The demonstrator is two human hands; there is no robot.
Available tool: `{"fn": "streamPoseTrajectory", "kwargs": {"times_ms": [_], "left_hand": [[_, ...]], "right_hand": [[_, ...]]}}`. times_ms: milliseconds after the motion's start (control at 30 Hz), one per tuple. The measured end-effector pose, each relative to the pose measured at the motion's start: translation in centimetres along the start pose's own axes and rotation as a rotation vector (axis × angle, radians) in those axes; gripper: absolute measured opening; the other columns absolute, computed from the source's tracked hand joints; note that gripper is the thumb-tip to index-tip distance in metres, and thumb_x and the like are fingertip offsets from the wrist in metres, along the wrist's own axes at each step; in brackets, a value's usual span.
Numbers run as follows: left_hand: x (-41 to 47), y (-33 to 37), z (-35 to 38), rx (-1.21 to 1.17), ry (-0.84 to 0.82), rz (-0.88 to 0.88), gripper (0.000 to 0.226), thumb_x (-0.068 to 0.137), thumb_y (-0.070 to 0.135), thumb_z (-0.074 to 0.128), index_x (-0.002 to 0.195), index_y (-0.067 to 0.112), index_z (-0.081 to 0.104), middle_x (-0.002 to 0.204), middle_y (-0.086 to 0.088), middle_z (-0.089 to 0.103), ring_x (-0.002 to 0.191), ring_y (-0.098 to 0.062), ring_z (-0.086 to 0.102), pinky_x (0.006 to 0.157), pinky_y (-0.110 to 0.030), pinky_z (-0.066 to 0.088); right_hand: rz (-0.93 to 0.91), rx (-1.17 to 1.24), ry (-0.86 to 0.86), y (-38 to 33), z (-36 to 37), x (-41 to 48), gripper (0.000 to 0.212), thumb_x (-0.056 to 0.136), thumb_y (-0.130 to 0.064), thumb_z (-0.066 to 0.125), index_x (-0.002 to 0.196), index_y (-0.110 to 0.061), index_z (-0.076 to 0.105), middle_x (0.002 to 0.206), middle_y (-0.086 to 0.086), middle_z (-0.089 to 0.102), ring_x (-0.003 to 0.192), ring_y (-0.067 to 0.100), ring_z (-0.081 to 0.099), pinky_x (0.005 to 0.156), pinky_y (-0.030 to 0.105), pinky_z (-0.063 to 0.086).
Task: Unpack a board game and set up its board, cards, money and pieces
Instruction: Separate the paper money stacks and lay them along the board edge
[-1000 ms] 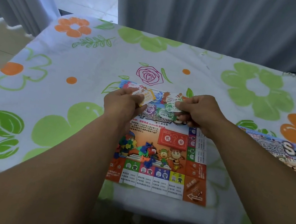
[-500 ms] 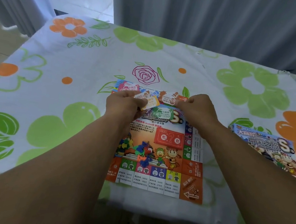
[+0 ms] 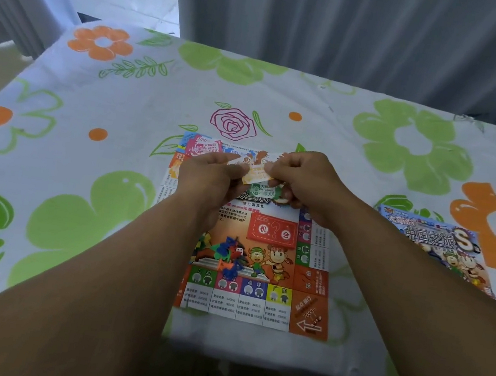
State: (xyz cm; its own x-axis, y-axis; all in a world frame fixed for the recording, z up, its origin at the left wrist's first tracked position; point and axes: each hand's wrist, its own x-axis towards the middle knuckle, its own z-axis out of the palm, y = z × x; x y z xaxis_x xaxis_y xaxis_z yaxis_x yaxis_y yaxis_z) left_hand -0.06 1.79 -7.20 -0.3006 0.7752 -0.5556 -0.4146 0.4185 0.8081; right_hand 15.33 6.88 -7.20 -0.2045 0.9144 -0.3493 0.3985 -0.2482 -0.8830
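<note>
- The left hand [image 3: 209,178] and the right hand [image 3: 303,180] each pinched one end of an orange paper note [image 3: 257,174] over the board's far half.
- The board [image 3: 262,255] lay flat on the flowered tablecloth [image 3: 104,119], with plastic pieces [image 3: 229,256] heaped on it.
- The game box [image 3: 436,243] lay to the board's right.

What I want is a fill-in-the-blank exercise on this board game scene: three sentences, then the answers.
1. The left hand and right hand pinch one orange note above the ___.
2. The game box lies on the tablecloth, to the ___ of the board.
3. The red rectangle on the board shows a ___ mark.

Missing words: board; right; question.
</note>
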Motion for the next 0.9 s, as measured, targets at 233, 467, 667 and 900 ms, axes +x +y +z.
{"fn": "streamPoseTrajectory", "kwargs": {"times_ms": [233,467,667,900], "left_hand": [[0.3,-0.5,0.5,-0.04,0.007,-0.013,0.02,0.091,-0.004,0.064,0.11,0.002,0.061,0.095,-0.02,0.072,0.072,-0.021,0.075,0.063,-0.028,0.061],[0.3,-0.8,1.3,-0.023,0.009,-0.015,0.018,0.091,-0.002,0.065,0.108,0.001,0.062,0.085,-0.016,0.073,0.067,-0.018,0.073,0.058,-0.024,0.059],[0.2,-1.0,1.5,-0.003,0.007,-0.007,0.017,0.092,-0.001,0.064,0.109,-0.001,0.063,0.077,-0.012,0.069,0.063,-0.016,0.069,0.064,-0.025,0.061],[0.2,-0.5,0.4,0.007,0.02,0.004,0.017,0.091,-0.003,0.063,0.108,-0.002,0.063,0.081,-0.015,0.069,0.063,-0.017,0.066,0.068,-0.026,0.06]], "right_hand": [[0.03,0.12,0.402,0.7,-3.7,1.2,0.017,0.095,-0.018,0.067,0.087,-0.003,0.064,0.071,0.005,0.066,0.039,0.007,0.049,0.04,0.021,0.038],[0.053,0.136,0.426,1.7,-5.1,1.0,0.018,0.095,-0.018,0.068,0.084,-0.007,0.059,0.072,0.01,0.063,0.041,0.009,0.043,0.042,0.022,0.032],[0.047,0.115,0.408,1.7,-4.9,1.1,0.018,0.094,-0.019,0.069,0.084,-0.006,0.061,0.077,0.01,0.068,0.043,0.009,0.046,0.044,0.022,0.034],[0.035,0.056,0.346,1.2,-3.3,1.2,0.019,0.093,-0.021,0.07,0.084,-0.005,0.064,0.081,0.011,0.071,0.042,0.007,0.05,0.043,0.021,0.037]]}}
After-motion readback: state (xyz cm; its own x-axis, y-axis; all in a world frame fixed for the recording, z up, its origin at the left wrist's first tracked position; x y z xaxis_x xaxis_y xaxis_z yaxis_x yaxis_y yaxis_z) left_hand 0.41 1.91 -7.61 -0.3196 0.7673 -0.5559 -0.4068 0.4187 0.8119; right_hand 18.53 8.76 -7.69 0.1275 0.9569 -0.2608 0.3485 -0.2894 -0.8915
